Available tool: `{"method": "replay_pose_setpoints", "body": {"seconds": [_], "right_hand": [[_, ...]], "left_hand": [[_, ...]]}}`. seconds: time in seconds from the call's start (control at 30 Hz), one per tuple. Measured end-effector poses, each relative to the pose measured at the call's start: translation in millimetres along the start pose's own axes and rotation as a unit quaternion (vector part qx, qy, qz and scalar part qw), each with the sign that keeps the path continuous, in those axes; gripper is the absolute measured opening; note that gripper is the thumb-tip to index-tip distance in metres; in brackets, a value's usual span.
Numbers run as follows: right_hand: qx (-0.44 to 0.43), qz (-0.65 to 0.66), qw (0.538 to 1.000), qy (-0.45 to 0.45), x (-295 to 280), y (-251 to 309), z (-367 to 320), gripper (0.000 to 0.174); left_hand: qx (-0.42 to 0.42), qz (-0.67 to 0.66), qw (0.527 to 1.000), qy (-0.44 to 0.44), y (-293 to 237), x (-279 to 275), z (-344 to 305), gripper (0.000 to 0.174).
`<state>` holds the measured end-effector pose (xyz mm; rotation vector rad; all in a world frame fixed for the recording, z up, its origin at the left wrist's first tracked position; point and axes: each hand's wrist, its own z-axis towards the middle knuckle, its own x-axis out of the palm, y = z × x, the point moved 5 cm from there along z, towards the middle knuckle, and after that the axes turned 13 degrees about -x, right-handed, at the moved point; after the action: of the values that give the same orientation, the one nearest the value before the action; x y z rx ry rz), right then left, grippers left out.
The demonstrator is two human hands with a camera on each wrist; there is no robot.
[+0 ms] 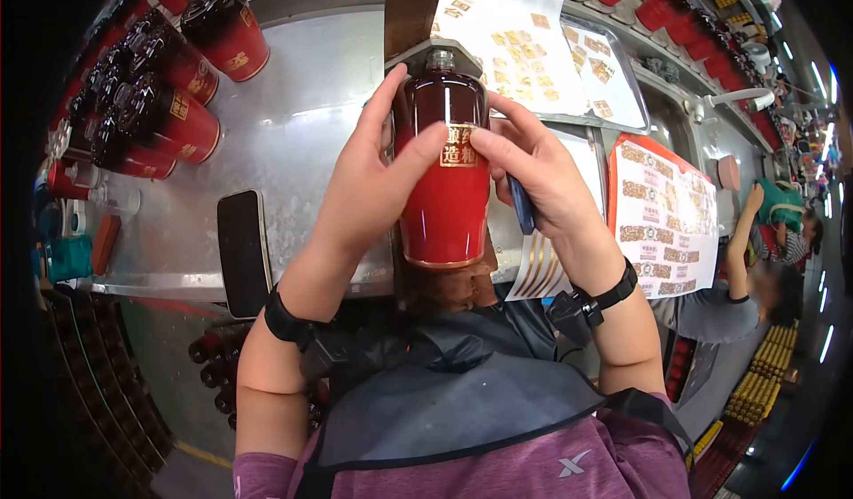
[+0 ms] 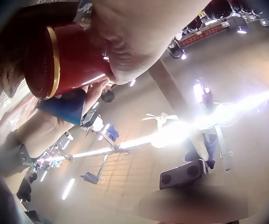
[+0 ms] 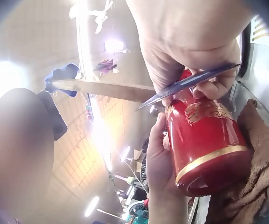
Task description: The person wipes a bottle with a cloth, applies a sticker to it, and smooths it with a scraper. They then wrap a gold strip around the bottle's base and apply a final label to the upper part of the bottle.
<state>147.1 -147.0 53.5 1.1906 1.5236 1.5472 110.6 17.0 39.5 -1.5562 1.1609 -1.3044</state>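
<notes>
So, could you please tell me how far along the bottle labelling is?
Done: several labelled bottles sit at the left. In hand: the left hand grips a red bottle while its thumb and the right hand, which also holds a blue scraper, press a gold label on. Left: the label sheet shows many stickers unused.

Seen from under the left hand (image 2: 143, 37), close and blurred at the top. Pressed to its palm, the red bottle (image 2: 73, 60), gold-banded base turned to the lens. Just below the bottle, a blue card (image 2: 64, 105) and the right forearm (image 2: 41, 133) with a wrist strap. Far beyond the hands: a ceiling fan (image 2: 160, 119), glaring strip lights, a grey box (image 2: 185, 173).
</notes>
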Motion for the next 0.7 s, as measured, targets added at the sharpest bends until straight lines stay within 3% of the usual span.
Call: {"method": "replay_pose_setpoints", "body": {"seconds": [0.27,0.47,0.53,0.7], "right_hand": [[-0.011,-0.014,1.000,-0.001,2.3,-3.7,5.4,0.071],[-0.003,0.017,1.000,-0.004,-0.1,-1.2,1.7,0.072],[-0.007,-0.005,1.000,0.016,1.8,2.2,0.4,0.073],[-0.001,-0.011,1.000,0.010,2.2,1.3,1.0,0.076]], "left_hand": [[-0.034,-0.007,0.999,-0.004,1.5,-0.3,4.3,0.068],[-0.060,-0.098,0.993,0.011,3.7,-1.7,-0.5,0.072],[-0.033,-0.020,0.999,0.008,2.6,-0.1,-2.9,0.074],[-0.043,-0.019,0.999,0.028,4.6,-2.8,-3.0,0.076]]}}
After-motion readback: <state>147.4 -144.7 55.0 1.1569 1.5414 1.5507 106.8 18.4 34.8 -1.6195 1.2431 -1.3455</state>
